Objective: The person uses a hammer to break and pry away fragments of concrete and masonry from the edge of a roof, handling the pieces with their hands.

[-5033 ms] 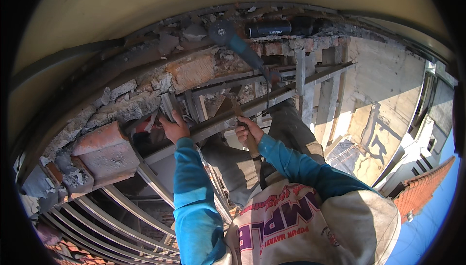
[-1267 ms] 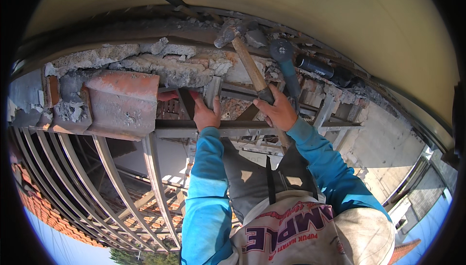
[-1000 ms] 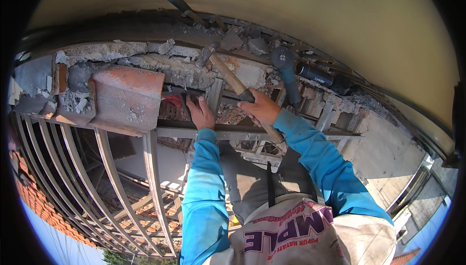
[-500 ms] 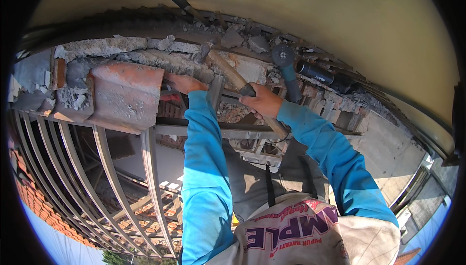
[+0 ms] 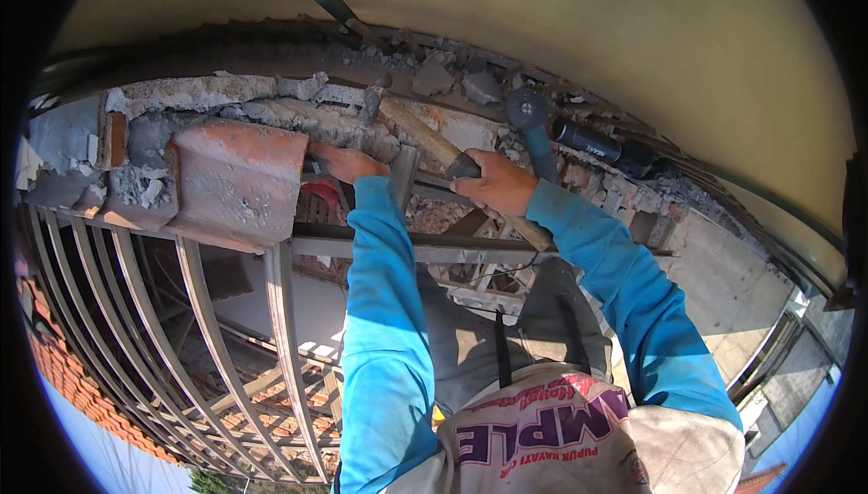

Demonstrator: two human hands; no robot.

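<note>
My right hand [image 5: 495, 183] is closed around the wooden handle of a hammer [image 5: 420, 132], close to a black wrapped band. The handle slants up to the left, and the hammer's head [image 5: 372, 103] is against the broken masonry edge. At the right edge of a curved clay roof tile [image 5: 237, 178] my left hand [image 5: 351, 163] is closed, its fingertips partly hidden by the tile. Grey mortar crumbs are scattered over the tile. A red curved object [image 5: 321, 194], of a kind I cannot make out, shows below that hand.
An angle grinder [image 5: 533, 123] lies on the rubble at the upper right, its body dark and teal. Metal battens [image 5: 201, 300] run over a deep opening at lower left. A crossbar [image 5: 362, 243] spans below my hands. Broken masonry [image 5: 434, 74] lines the wall [image 5: 588, 6].
My hands stay in nearly the same places, with the hammer shifted only slightly. More of the red object shows beneath my left hand.
</note>
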